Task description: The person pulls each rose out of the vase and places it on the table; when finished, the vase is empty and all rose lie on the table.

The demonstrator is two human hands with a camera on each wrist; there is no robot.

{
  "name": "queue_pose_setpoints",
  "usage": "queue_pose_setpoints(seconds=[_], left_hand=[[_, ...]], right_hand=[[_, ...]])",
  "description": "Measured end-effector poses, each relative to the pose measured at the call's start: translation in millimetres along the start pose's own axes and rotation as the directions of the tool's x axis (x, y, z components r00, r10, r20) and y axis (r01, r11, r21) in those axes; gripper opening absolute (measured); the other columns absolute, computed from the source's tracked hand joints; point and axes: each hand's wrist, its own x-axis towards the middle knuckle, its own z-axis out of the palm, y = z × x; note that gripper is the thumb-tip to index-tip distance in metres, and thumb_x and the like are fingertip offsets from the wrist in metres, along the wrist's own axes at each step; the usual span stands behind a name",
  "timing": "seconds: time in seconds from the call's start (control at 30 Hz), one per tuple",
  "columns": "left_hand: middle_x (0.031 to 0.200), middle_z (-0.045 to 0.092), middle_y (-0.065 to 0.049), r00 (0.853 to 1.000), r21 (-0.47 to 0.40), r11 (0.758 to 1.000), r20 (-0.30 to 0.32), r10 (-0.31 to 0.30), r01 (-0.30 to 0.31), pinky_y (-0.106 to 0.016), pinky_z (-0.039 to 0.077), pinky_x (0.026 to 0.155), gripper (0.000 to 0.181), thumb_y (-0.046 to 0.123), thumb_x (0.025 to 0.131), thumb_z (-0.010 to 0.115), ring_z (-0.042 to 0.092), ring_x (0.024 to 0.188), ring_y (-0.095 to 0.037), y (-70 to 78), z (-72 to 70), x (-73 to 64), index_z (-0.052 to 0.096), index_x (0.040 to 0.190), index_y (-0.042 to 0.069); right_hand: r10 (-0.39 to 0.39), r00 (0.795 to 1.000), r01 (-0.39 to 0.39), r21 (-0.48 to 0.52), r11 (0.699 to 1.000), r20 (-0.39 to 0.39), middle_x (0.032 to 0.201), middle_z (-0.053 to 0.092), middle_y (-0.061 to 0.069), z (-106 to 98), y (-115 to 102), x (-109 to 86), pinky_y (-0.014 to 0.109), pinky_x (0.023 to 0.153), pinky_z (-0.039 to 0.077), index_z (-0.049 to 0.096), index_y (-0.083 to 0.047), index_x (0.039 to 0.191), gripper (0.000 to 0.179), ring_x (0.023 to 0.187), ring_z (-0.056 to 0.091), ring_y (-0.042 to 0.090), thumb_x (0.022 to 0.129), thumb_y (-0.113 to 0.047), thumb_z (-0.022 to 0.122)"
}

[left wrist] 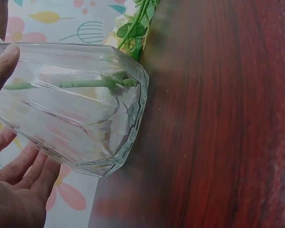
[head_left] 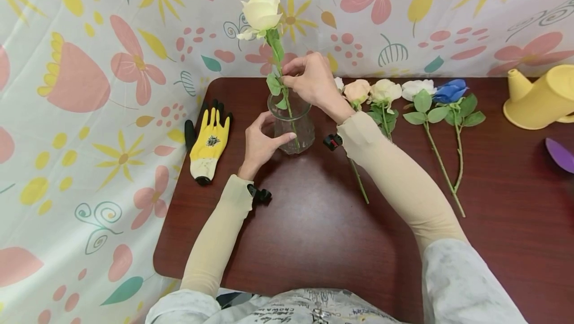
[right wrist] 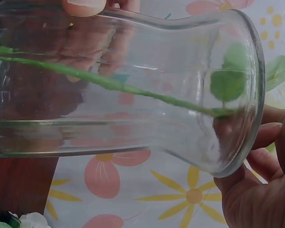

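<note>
A clear glass vase [head_left: 305,132] stands on the table, waisted below its flared rim in the right wrist view. My left hand [head_left: 260,143] holds it from the left, thumb on the near side and fingers around the far side. My right hand [head_left: 314,81] pinches the green stem of a cream-white rose [head_left: 262,11] just above the rim. The bloom rises over the vase, leaning slightly left. Its stem [right wrist: 118,86] runs down inside the glass, and the lower end [left wrist: 128,82] is near the base in the left wrist view.
Several roses lie right of the vase, among them a peach rose [head_left: 357,90] and a blue rose [head_left: 450,90]. A yellow-and-black glove [head_left: 210,139] lies at left. At far right are a yellow watering can [head_left: 540,99] and a purple object [head_left: 560,155]. Patterned cloth [head_left: 148,65] hangs behind.
</note>
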Motion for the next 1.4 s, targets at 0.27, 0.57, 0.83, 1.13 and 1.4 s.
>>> queue_pose_setpoints(seconds=[0.27,0.57,0.83,1.13,1.4], left_hand=[[0.132,0.076,-0.011,1.0,-0.003,1.0,0.0,0.008,-0.008,-0.049,0.06,0.11,0.065,0.027,0.081,0.099,0.072,0.125,-0.028,0.2,0.4,-0.2,0.071,0.138,0.015],[0.13,0.077,-0.011,1.0,-0.001,1.0,-0.001,0.013,-0.013,-0.048,0.061,0.109,0.064,0.027,0.081,0.099,0.073,0.123,-0.027,-0.6,0.6,-0.7,0.071,0.138,0.016],[0.131,0.076,-0.011,1.0,-0.009,1.0,-0.007,0.014,-0.014,-0.049,0.061,0.11,0.066,0.027,0.08,0.1,0.072,0.124,-0.027,-1.3,1.1,0.3,0.072,0.138,0.017],[0.13,0.076,-0.011,1.0,-0.007,1.0,-0.017,0.006,-0.007,-0.049,0.06,0.111,0.065,0.026,0.079,0.1,0.072,0.125,-0.027,-0.2,1.3,-0.6,0.072,0.137,0.016],[0.13,0.076,-0.012,1.0,-0.011,1.0,-0.017,0.008,-0.009,-0.05,0.06,0.11,0.066,0.026,0.079,0.101,0.072,0.124,-0.028,-0.4,1.8,-0.5,0.072,0.137,0.016]], right_hand=[[0.05,0.999,-0.049,0.078,0.996,-0.011,0.107,0.083,0.011,-3,-2,-6.1,0.022,0.07,0.055,0.086,-0.006,0.111,0.02,0.082,0.069,0.01,0.097,-0.011,0.072],[0.074,0.997,-0.068,0.15,0.986,-0.037,0.108,0.082,0.007,-15,-5,-12.6,0.022,0.076,0.056,0.085,-0.008,0.112,0.019,0.089,0.071,0.011,0.098,-0.014,0.074],[0.065,0.991,-0.034,0.254,0.967,-0.117,0.091,0.082,-0.004,-27,-6,-18.9,0.021,0.069,0.055,0.086,-0.007,0.106,0.015,0.078,0.07,0.008,0.096,-0.013,0.076],[0.047,0.98,0.028,0.372,0.928,-0.193,0.073,0.074,-0.015,-41,-5,-24.6,0.019,0.058,0.053,0.085,-0.003,0.099,0.012,0.063,0.064,0.006,0.093,-0.007,0.075],[0.048,0.96,0.102,0.506,0.857,-0.276,0.077,0.074,-0.007,-52,-3,-32.0,0.017,0.049,0.045,0.084,-0.005,0.093,0.01,0.053,0.056,0.006,0.091,-0.002,0.075]])
